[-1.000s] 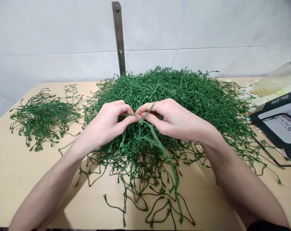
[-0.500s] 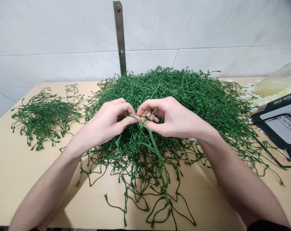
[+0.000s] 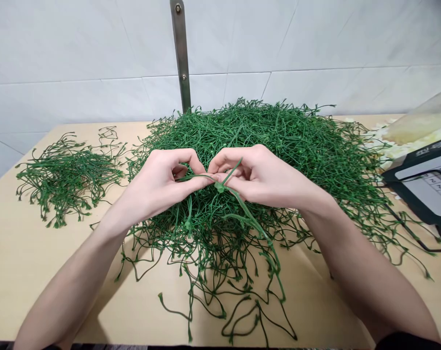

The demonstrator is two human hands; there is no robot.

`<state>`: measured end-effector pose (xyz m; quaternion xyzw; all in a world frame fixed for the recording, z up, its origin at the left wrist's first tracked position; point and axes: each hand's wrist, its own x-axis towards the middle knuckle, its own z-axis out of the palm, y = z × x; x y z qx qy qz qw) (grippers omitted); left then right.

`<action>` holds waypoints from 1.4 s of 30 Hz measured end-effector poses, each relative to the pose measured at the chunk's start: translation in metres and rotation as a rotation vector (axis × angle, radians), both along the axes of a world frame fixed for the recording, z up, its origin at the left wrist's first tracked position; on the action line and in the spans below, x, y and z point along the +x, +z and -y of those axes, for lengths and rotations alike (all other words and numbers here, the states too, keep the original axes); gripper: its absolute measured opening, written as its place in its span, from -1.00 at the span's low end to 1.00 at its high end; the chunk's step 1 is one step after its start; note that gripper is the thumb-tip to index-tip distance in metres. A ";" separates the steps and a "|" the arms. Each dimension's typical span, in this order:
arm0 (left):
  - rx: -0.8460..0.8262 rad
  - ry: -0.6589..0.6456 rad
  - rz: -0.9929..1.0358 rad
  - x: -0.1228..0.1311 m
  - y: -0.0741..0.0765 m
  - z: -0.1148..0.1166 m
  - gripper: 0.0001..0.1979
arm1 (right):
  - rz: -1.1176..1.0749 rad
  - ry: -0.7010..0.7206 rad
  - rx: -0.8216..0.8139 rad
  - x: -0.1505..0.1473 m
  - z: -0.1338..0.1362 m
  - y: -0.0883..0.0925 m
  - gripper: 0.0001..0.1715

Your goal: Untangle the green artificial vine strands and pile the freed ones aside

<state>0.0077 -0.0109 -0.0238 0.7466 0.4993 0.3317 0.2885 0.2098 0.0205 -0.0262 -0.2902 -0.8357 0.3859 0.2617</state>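
A green plastic stem (image 3: 253, 218) with a small knobbed joint hangs from my fingertips, its branched lower part trailing down to the right over the pile. Thumb and index finger of my left hand (image 3: 169, 177) pinch a thin green strand near the joint. My right hand (image 3: 259, 175) is closed on the stem beside it, with a short end sticking up past the fingers. The fingertips of both hands meet. Behind and beneath them lies a large heap of green stems (image 3: 271, 129).
A smaller bunch of green stems (image 3: 73, 175) lies at the left of the wooden table (image 3: 31, 282). An upright metal bar (image 3: 181, 53) stands against the tiled wall. At the right are a dark-edged package (image 3: 424, 184) and white petals (image 3: 377, 138).
The hanging part of the stem has swung to the right. Its joint has shifted slightly right, and my fingertips have drawn closer together around it.
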 end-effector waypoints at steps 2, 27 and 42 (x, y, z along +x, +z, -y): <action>0.007 0.011 0.037 -0.001 0.000 0.000 -0.80 | -0.071 0.012 -0.169 -0.001 -0.001 0.000 -0.89; 0.013 -0.042 -0.184 0.000 0.006 0.001 -0.90 | 0.255 0.070 0.130 0.003 0.002 0.005 -0.82; -0.156 -0.184 -0.133 -0.003 0.001 -0.003 -0.80 | 0.278 0.101 0.240 0.003 0.004 0.005 -0.82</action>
